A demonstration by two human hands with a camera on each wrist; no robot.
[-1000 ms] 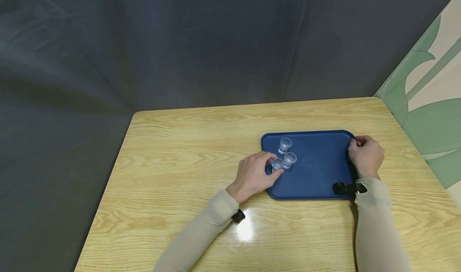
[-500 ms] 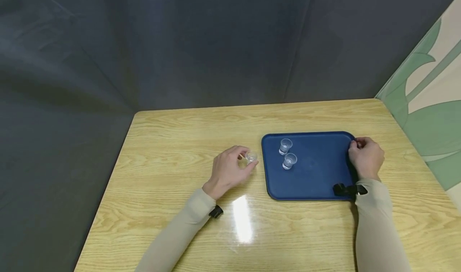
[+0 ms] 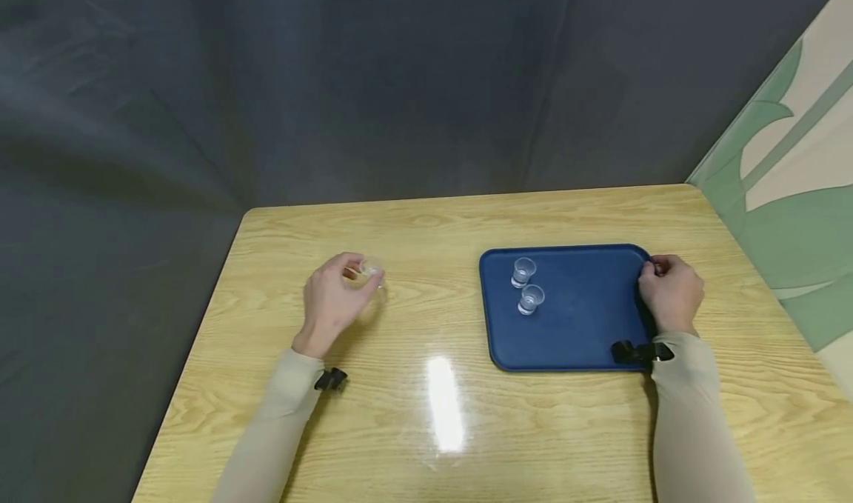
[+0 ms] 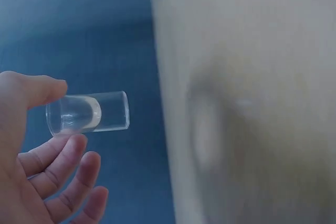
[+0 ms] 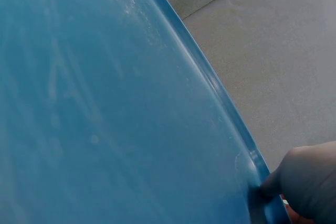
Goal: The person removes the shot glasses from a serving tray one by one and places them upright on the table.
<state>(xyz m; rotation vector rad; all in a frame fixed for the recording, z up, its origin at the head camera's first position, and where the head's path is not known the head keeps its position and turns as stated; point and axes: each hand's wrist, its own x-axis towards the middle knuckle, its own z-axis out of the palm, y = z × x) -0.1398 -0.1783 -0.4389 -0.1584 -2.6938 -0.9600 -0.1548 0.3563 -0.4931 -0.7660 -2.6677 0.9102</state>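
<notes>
A small clear shot glass (image 4: 110,111) is pinched near its rim between the thumb and fingers of my left hand (image 3: 333,295). In the head view this glass (image 3: 370,268) is over the left part of the table, well away from the tray. My right hand (image 3: 673,292) grips the right rim of a blue tray (image 3: 586,325), near its far corner. The right wrist view has the thumb (image 5: 270,184) over the tray's edge. Two more clear shot glasses, one farther back (image 3: 523,272) and one nearer glass (image 3: 531,299), stand upright on the tray's left side.
The tray rests on a light wood-grain table (image 3: 413,332). A dark cloth (image 3: 413,81) hangs behind the table and along its left side. Green and beige patterned fabric (image 3: 800,214) borders the right edge.
My left hand has lifted one shot glass off the tray's left side and carried it left over the table. The right hand has stayed on the tray rim; the other two glasses have not moved.
</notes>
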